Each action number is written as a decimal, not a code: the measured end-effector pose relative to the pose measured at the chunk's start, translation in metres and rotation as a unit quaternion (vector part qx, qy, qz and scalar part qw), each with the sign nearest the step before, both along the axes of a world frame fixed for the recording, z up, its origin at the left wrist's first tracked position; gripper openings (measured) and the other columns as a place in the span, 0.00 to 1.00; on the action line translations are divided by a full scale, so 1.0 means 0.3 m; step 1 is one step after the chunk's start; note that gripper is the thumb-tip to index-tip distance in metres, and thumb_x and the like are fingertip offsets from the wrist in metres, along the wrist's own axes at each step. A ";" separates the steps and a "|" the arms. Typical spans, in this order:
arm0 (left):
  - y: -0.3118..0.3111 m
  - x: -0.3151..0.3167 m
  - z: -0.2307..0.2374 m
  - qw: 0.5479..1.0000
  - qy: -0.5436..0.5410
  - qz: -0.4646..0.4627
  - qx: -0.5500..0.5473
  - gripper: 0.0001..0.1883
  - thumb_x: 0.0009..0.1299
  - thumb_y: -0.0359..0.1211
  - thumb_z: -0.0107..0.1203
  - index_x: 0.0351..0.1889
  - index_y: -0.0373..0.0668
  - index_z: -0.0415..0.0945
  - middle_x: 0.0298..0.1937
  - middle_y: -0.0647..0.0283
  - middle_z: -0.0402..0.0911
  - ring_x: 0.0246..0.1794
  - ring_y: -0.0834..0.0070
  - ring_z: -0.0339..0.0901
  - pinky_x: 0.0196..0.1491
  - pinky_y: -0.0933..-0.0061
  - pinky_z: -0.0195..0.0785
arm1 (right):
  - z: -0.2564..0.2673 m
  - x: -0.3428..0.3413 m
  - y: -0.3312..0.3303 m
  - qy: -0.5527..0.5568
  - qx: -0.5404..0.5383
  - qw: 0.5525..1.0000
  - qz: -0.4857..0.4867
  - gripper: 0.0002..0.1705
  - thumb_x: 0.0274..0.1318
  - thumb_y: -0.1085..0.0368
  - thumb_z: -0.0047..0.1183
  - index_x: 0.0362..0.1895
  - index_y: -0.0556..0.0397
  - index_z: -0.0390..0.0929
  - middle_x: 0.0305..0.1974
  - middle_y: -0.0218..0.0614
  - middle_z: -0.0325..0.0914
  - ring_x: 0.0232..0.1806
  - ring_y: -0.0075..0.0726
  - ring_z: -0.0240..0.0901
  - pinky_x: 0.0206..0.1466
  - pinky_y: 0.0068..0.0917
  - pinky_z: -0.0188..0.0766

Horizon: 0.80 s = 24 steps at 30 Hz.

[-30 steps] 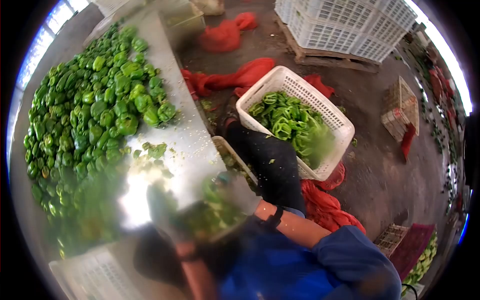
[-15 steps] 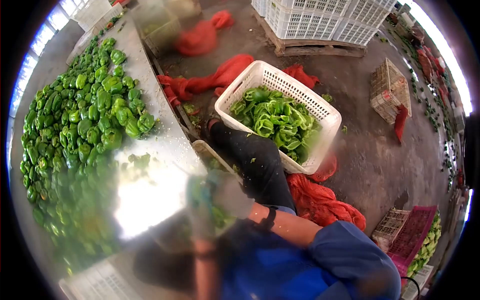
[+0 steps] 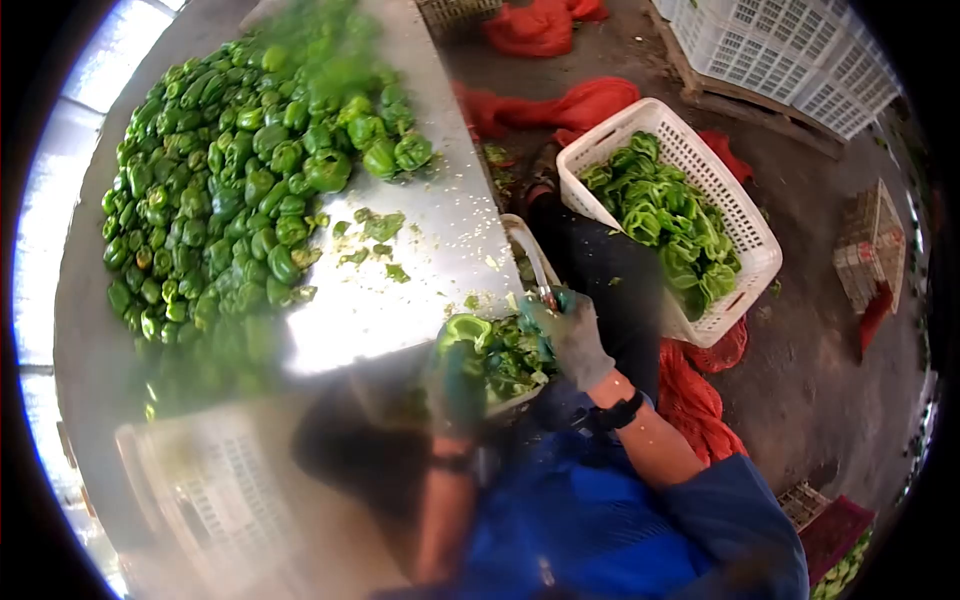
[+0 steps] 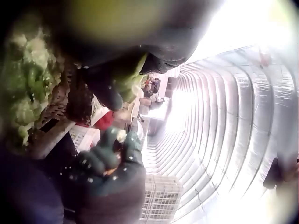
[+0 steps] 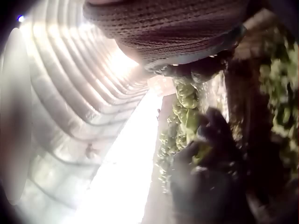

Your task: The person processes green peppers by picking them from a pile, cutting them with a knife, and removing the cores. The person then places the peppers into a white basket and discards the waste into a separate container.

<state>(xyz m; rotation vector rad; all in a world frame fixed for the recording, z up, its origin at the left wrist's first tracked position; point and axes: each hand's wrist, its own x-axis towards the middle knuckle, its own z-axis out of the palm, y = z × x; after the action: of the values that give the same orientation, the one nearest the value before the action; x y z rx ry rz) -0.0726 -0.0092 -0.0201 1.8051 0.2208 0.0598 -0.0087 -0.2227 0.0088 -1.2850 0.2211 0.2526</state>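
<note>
In the head view, my gloved left hand [image 3: 455, 390] grips a cut green pepper [image 3: 468, 328] above a container of pepper pieces [image 3: 515, 370]. My gloved right hand [image 3: 578, 340] is just to the right, fingers curled round a small, thin tool [image 3: 547, 297] whose shape is mostly hidden. The left wrist view shows the pepper [image 4: 131, 81] in the left fingers and the curled right hand [image 4: 112, 172] below it. A large pile of whole green peppers [image 3: 220, 190] covers the left of the metal table [image 3: 440, 270], with scraps and pale seeds beside it.
A white basket [image 3: 745, 225] of opened peppers stands on the floor to the right, beyond my leg [image 3: 610, 270]. Red netting [image 3: 690, 400] lies around it. Stacked white crates [image 3: 780, 50] are on a pallet behind; another crate [image 3: 870, 245] is farther right.
The head view has shifted, so the table and basket appear farther right. My hands, close together half a second ago, now show a gap, with the cut pepper visible in my left hand.
</note>
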 end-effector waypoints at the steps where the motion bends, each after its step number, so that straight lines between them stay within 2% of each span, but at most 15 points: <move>1: 0.002 0.002 0.009 0.997 0.010 0.029 -0.077 0.23 0.83 0.38 0.56 0.70 0.35 0.76 0.56 0.53 0.87 0.52 0.60 0.88 0.50 0.59 0.86 | -0.010 -0.002 -0.008 -0.122 -0.196 0.973 0.011 0.13 0.66 0.61 0.67 0.47 0.56 0.85 0.27 0.36 0.82 0.22 0.37 0.76 0.28 0.37 0.74; 2: 0.004 0.002 0.018 0.999 -0.013 0.020 -0.027 0.23 0.83 0.40 0.55 0.71 0.38 0.76 0.59 0.53 0.86 0.56 0.59 0.87 0.51 0.57 0.86 | -0.021 -0.011 -0.005 -0.238 -0.381 0.893 0.018 0.16 0.62 0.61 0.69 0.50 0.55 0.85 0.30 0.41 0.83 0.26 0.45 0.78 0.34 0.41 0.78; 5: 0.009 0.011 0.035 0.997 -0.028 0.005 -0.068 0.24 0.83 0.42 0.56 0.72 0.40 0.75 0.62 0.54 0.85 0.60 0.60 0.85 0.53 0.57 0.86 | 0.002 -0.067 0.019 -0.284 -0.410 0.866 0.023 0.25 0.61 0.61 0.70 0.61 0.51 0.81 0.31 0.46 0.83 0.30 0.57 0.80 0.38 0.48 0.80; 7: 0.009 -0.002 0.028 1.000 -0.019 -0.010 -0.017 0.25 0.84 0.44 0.54 0.73 0.41 0.75 0.61 0.56 0.84 0.59 0.62 0.85 0.53 0.56 0.86 | 0.001 -0.074 0.039 -0.354 -0.390 0.849 0.035 0.36 0.58 0.64 0.69 0.72 0.50 0.74 0.43 0.45 0.86 0.36 0.54 0.84 0.39 0.46 0.81; 9: 0.026 -0.030 -0.055 0.996 -0.011 -0.004 -0.093 0.23 0.86 0.45 0.53 0.71 0.41 0.75 0.59 0.59 0.84 0.56 0.63 0.85 0.52 0.57 0.85 | 0.110 -0.079 0.067 -0.423 -0.345 0.831 0.111 0.26 0.61 0.74 0.61 0.64 0.47 0.80 0.47 0.45 0.85 0.49 0.52 0.85 0.52 0.46 0.82; 11: 0.040 -0.047 -0.112 0.991 -0.011 0.047 -0.124 0.23 0.87 0.47 0.50 0.68 0.41 0.78 0.55 0.60 0.86 0.51 0.66 0.85 0.50 0.60 0.85 | 0.110 -0.054 0.073 -0.470 -0.404 0.771 0.144 0.25 0.61 0.74 0.60 0.63 0.47 0.81 0.47 0.46 0.85 0.49 0.53 0.85 0.53 0.46 0.82; 13: 0.009 -0.036 0.055 0.999 0.006 0.011 0.030 0.25 0.89 0.50 0.45 0.65 0.39 0.79 0.51 0.59 0.87 0.48 0.67 0.87 0.48 0.64 0.85 | 0.023 -0.015 0.078 -0.432 -0.448 0.697 0.356 0.44 0.56 0.59 0.62 0.79 0.49 0.68 0.70 0.43 0.75 0.67 0.48 0.76 0.69 0.53 0.69; 15: -0.002 -0.037 0.133 0.986 -0.053 0.000 0.157 0.28 0.90 0.52 0.42 0.63 0.37 0.80 0.48 0.58 0.88 0.46 0.69 0.87 0.47 0.65 0.85 | 0.049 0.030 0.102 -0.393 -0.397 0.746 0.363 0.38 0.58 0.61 0.63 0.74 0.47 0.74 0.61 0.42 0.82 0.56 0.47 0.82 0.59 0.50 0.75; 16: -0.001 -0.027 0.155 0.993 0.025 0.056 -0.101 0.27 0.90 0.51 0.43 0.64 0.35 0.79 0.49 0.56 0.88 0.46 0.69 0.87 0.47 0.65 0.85 | 0.088 0.049 0.111 -0.398 -0.336 0.790 0.323 0.32 0.59 0.62 0.64 0.68 0.48 0.78 0.52 0.41 0.84 0.48 0.47 0.83 0.52 0.47 0.77; 17: 0.006 -0.021 0.163 0.924 0.099 0.105 -0.353 0.27 0.90 0.50 0.44 0.65 0.34 0.78 0.49 0.55 0.88 0.46 0.69 0.87 0.47 0.65 0.86 | 0.129 0.066 0.118 -0.398 -0.271 0.830 0.281 0.26 0.60 0.63 0.64 0.63 0.48 0.81 0.43 0.41 0.85 0.40 0.47 0.83 0.45 0.45 0.79; 18: 0.026 -0.021 0.162 0.923 0.105 0.087 -0.361 0.26 0.90 0.47 0.47 0.69 0.32 0.75 0.50 0.51 0.88 0.45 0.67 0.87 0.47 0.63 0.86 | 0.172 0.087 0.126 -0.335 -0.232 0.878 0.252 0.14 0.62 0.67 0.64 0.51 0.52 0.83 0.28 0.34 0.78 0.26 0.37 0.77 0.32 0.34 0.75; 19: 0.031 -0.014 0.162 0.923 0.103 0.090 -0.361 0.26 0.90 0.47 0.47 0.69 0.32 0.75 0.50 0.51 0.88 0.45 0.67 0.87 0.47 0.63 0.86 | 0.214 0.112 0.126 -0.337 -0.231 0.876 0.255 0.14 0.62 0.67 0.64 0.51 0.52 0.83 0.28 0.34 0.78 0.26 0.37 0.77 0.32 0.34 0.75; 21: 0.036 0.008 0.163 0.939 0.028 0.099 -0.329 0.27 0.89 0.45 0.49 0.73 0.30 0.71 0.52 0.48 0.88 0.46 0.63 0.89 0.47 0.62 0.85 | 0.270 0.160 0.123 -0.078 0.027 0.958 0.275 0.14 0.67 0.66 0.63 0.54 0.57 0.83 0.37 0.28 0.81 0.33 0.28 0.79 0.39 0.31 0.79; 22: 0.046 0.016 0.169 0.947 0.032 0.126 -0.294 0.27 0.88 0.42 0.52 0.76 0.29 0.69 0.54 0.48 0.87 0.47 0.62 0.89 0.48 0.64 0.84 | 0.246 0.180 0.131 0.032 0.243 0.935 0.256 0.13 0.66 0.68 0.64 0.53 0.58 0.83 0.39 0.23 0.80 0.35 0.20 0.77 0.40 0.23 0.76; 24: 0.075 0.037 0.182 0.954 0.043 0.148 -0.258 0.27 0.88 0.40 0.53 0.76 0.29 0.69 0.55 0.49 0.87 0.46 0.64 0.88 0.49 0.66 0.83 | 0.211 0.246 0.157 0.034 0.148 0.958 0.243 0.13 0.66 0.68 0.63 0.52 0.58 0.83 0.38 0.24 0.80 0.34 0.20 0.77 0.39 0.22 0.76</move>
<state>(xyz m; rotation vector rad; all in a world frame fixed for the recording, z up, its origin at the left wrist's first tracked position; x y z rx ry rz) -0.0615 0.0133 0.0344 1.2434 0.5186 0.1233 0.0651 -0.1758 0.0722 -1.0158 -0.0791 0.7245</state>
